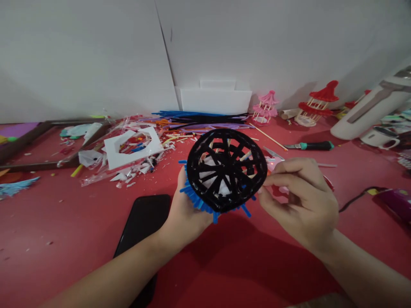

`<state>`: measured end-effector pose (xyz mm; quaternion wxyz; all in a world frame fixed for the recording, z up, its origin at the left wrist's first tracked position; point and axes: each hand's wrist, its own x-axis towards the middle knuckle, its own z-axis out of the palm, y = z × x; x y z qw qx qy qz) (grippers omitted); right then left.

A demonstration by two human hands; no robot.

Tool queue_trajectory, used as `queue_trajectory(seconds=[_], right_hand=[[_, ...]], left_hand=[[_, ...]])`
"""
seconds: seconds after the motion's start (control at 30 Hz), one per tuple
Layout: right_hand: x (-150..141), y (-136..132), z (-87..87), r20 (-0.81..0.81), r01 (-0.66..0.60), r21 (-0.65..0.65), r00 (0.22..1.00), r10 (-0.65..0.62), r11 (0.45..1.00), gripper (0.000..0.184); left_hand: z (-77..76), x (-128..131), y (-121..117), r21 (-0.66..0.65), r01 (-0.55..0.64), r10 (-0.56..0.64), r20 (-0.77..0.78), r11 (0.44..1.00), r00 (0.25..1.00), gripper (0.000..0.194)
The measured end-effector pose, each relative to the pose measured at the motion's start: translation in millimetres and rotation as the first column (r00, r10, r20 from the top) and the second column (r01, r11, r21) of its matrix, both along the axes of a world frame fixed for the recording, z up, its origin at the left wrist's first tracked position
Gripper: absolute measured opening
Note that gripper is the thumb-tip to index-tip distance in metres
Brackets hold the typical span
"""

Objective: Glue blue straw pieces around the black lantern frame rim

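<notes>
A round craft piece of black pipe cleaner wound over wooden sticks, with a blue fuzzy fringe below, is held up over the red table. My left hand cups it from behind and underneath, fingers closed on it. My right hand pinches its right edge between thumb and forefinger.
A black phone lies near my left wrist. Behind lie pipe cleaner bundles, a white foam square with scraps, a green-handled knife, pink and red pagoda models, a white bottle and a glue gun.
</notes>
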<state>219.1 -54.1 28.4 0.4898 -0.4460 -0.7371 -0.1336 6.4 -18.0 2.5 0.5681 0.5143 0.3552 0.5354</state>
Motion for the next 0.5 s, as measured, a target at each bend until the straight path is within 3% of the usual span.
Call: queue_trajectory(seconds=[0.13,0.27,0.37,0.5], right_hand=[[1,1,-1.3,0.055,0.021,0.033,0.998,-0.023,0.999,0.013],[2,1,-1.8,0.106,0.029,0.092,0.994,-0.039,0.995,0.014],[6,1,0.5,0.118,-0.066,0.114,0.992,0.053,0.991,0.014],[15,4,3.4,0.202,-0.179,0.146,0.968,0.148,0.973,0.028]], left_hand=[[-3.5,-1,0,0.03,0.045,-0.046,0.037,0.999,0.998,0.062],[1.4,0,2,0.054,0.039,-0.037,-0.041,0.998,0.999,0.052],[9.5,0,3,0.092,0.024,-0.013,-0.121,0.995,0.993,0.042],[18.6,-1,5,0.093,0.128,-0.103,-0.241,0.987,0.965,0.032]])
